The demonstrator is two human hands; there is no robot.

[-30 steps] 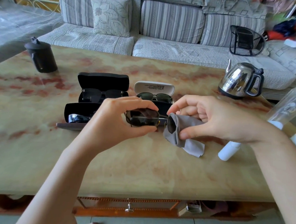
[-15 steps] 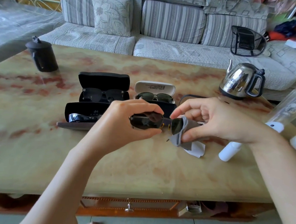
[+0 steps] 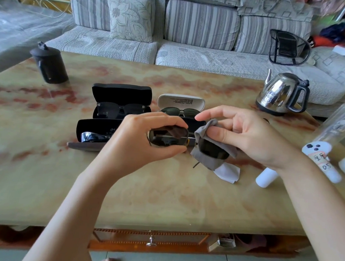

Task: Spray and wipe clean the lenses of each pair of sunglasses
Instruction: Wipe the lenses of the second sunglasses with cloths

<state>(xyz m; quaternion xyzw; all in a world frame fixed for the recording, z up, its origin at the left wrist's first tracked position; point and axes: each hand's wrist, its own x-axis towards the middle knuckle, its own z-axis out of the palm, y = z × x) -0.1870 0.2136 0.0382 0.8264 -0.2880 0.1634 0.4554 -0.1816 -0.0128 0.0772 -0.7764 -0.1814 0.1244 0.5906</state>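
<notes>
The left hand (image 3: 146,141) kept its grip clenched on the sunglasses (image 3: 167,139), thumb under and fingers over the left lens, holding the pair in the air just above the middle of the surface (image 3: 163,200). The change was on the other side. A second earlier the grey cloth (image 3: 208,160) had been bunched over most of the right lens. It now sat pulled back toward three o'clock, leaving a broad patch of dark lens bare. The right hand (image 3: 248,139) pinched the cloth against the lens's upper edge with the thumb, while the index finger had lifted off and pointed toward nine o'clock. The frame had also turned to face the camera more squarely. That read as one wiping stroke finished across this lens, probably with more rubbing or a check for smears to follow. The white spray bottle (image 3: 265,177) lay at four o'clock from the pair, untouched. Other pairs rested in open cases beyond the hands: a black case (image 3: 121,95) at eleven o'clock, a white case (image 3: 181,101) at twelve and a third case (image 3: 93,129) at nine, so much of the task likely remained.
</notes>
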